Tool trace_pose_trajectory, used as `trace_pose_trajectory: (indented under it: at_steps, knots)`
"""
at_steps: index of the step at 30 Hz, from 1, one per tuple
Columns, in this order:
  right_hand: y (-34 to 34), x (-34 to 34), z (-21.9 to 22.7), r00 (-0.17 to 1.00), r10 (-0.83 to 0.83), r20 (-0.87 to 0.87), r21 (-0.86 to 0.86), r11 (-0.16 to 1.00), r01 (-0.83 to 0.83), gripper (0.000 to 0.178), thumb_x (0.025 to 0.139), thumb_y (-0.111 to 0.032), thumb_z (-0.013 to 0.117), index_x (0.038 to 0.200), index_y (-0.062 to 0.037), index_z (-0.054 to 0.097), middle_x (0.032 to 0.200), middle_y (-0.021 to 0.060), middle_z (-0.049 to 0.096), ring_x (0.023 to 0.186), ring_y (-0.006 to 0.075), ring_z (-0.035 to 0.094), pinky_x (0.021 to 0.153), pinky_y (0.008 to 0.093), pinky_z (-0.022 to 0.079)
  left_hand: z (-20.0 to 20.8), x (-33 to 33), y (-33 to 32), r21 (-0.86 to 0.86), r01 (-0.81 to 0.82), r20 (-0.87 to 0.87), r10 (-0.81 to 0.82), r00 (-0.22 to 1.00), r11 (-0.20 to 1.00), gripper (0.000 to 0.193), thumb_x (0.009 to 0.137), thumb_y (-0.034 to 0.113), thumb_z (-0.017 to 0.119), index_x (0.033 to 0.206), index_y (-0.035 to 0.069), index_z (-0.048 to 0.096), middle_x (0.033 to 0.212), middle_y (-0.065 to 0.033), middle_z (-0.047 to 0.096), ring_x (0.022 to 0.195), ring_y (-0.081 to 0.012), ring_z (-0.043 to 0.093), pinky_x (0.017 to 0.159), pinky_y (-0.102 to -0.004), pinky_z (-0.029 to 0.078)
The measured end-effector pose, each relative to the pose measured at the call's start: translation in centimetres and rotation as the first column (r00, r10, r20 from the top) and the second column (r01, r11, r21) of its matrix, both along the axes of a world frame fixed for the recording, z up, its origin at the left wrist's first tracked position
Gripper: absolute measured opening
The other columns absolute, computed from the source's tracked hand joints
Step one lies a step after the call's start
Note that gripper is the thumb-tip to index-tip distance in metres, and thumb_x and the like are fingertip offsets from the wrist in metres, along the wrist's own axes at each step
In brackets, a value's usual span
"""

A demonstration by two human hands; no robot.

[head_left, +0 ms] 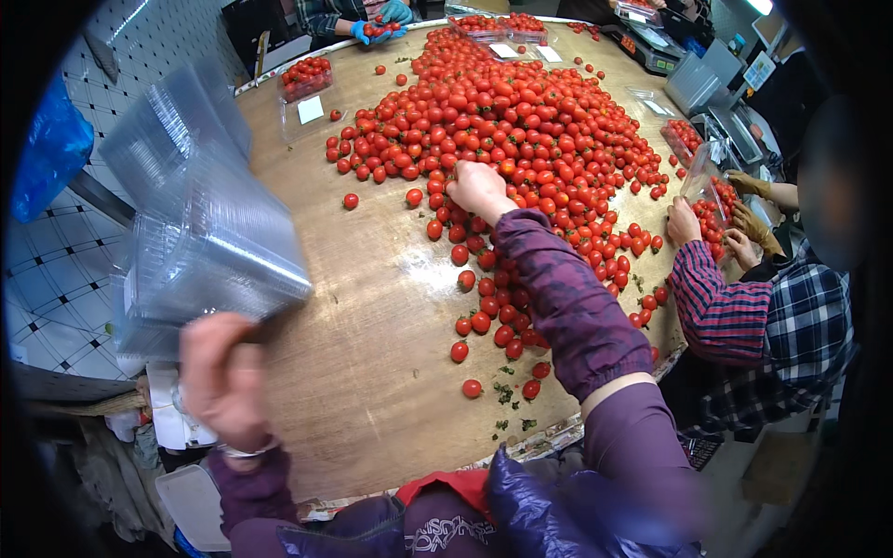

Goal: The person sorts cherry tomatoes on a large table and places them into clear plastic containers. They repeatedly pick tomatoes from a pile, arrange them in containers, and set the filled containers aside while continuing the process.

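A large heap of red cherry tomatoes (521, 116) covers the middle and far part of the wooden table (353, 372). My right hand (479, 191) reaches to the heap's near left side, its fingers curled down among the tomatoes. What they hold, if anything, is hidden. Smeared by motion, my left hand (223, 381) is raised close to the near end of a tall stack of clear plastic clamshell boxes (214, 242) at the left. Its fingers look bent, but their grip is too blurred to make out.
Filled clamshells stand at the far left (305, 78) and far edge (498, 25). Across the table, a person's blue-gloved hands (379, 28) hold tomatoes. At the right, other people's hands (684, 221) work around a filled clamshell (714, 219). A scale (646, 46) stands at the far right.
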State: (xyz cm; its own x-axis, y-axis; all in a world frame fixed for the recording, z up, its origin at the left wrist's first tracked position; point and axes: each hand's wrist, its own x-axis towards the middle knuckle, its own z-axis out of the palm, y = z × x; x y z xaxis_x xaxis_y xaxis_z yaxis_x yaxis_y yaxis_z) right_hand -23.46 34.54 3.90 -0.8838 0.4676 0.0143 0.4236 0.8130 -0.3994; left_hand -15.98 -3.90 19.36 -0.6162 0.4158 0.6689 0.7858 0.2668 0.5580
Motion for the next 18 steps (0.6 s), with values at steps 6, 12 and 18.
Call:
trace_pose_trajectory:
  at_steps: [6,12,18]
  knots:
    - [-0.9,-1.5,-1.0,0.997,-0.047,0.058,0.000,0.999,0.048,0.027,0.080,-0.022,0.062,0.098,-0.0025,0.068,0.102,0.0174,0.069,0.100,0.0320,0.066,0.086,0.0429,0.052,4.3,-6.2,-6.1,-0.306,-0.368,-0.250,0.299,0.921,0.878,0.034,0.085,0.003,0.061,0.119,0.000,0.060,0.116,-0.0113,0.059,0.111,-0.0230,0.055,0.097,-0.0331,0.042]
    - [1.1,-0.7,-3.4,0.996,-0.036,-0.079,-0.193,0.981,0.020,0.034,0.078,-0.033,0.070,0.090,-0.0014,0.067,0.088,0.0149,0.069,0.082,0.0272,0.068,0.072,0.0398,0.053,3.7,-8.1,-6.6,-0.426,-0.266,-0.090,0.251,0.964,0.865,0.041,0.071,0.007,0.075,0.111,0.004,0.065,0.098,-0.0098,0.061,0.092,-0.0224,0.058,0.083,-0.0321,0.046]
    - [1.5,5.6,-0.3,0.898,-0.303,-0.320,-0.947,0.136,-0.291,0.023,0.088,-0.026,0.066,0.097,-0.0048,0.063,0.080,0.0029,0.062,0.060,0.0090,0.052,0.053,0.0210,0.039,1.6,-10.5,-5.9,-0.361,-0.342,-0.149,0.309,0.939,0.868,0.020,0.070,0.010,0.076,0.083,0.003,0.063,0.079,-0.0076,0.062,0.077,-0.0228,0.059,0.069,-0.0332,0.046]
